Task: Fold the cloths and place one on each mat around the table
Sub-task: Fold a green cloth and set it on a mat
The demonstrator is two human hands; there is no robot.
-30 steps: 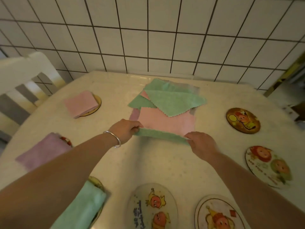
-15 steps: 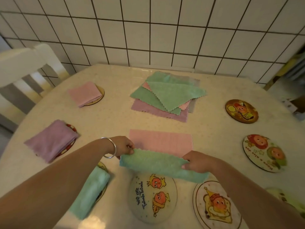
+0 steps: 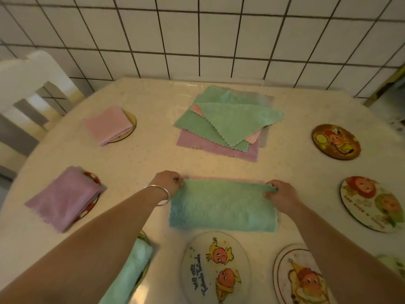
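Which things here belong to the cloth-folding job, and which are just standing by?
Job: green cloth held by left hand and right hand; cloth pile; folded pink cloth; purple cloth; bare mats.
Standing by: white chair; tiled wall.

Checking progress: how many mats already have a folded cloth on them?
3: pink cloth far left, purple cloth mid left, green cloth near left under the left arm. Mats beyond the frame may hold others.

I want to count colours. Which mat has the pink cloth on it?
The far-left mat by the white chair holds the folded pink cloth. The other covered mats hold a purple cloth and a green one.
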